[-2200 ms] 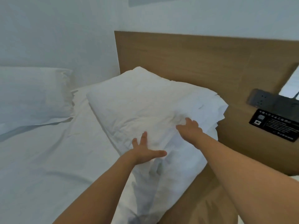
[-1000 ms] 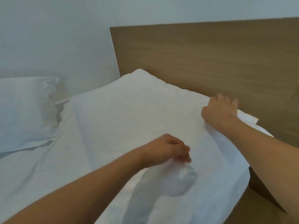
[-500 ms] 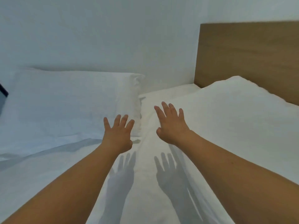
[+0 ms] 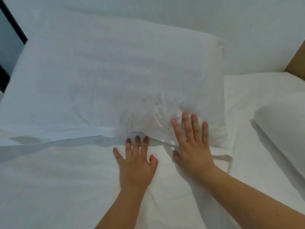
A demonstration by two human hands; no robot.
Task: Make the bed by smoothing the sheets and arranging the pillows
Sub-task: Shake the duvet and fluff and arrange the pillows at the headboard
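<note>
A large white pillow (image 4: 107,80) lies across the far side of the bed, its near right corner creased. My right hand (image 4: 191,142) rests flat on that corner, fingers spread and pressing into the fabric. My left hand (image 4: 137,161) lies flat and open on the white sheet (image 4: 57,179), its fingertips at the pillow's near edge. A second white pillow (image 4: 283,131) sits at the right edge of the view, untouched.
A white wall (image 4: 247,30) rises behind the pillow. A corner of the wooden headboard (image 4: 297,61) shows at the far right. A dark-framed pane (image 4: 8,47) stands at the upper left.
My view has swung left from the pillow by the headboard. Both hands, raised in the air half a second ago, now lie down flat on the left pillow's corner and the sheet.
</note>
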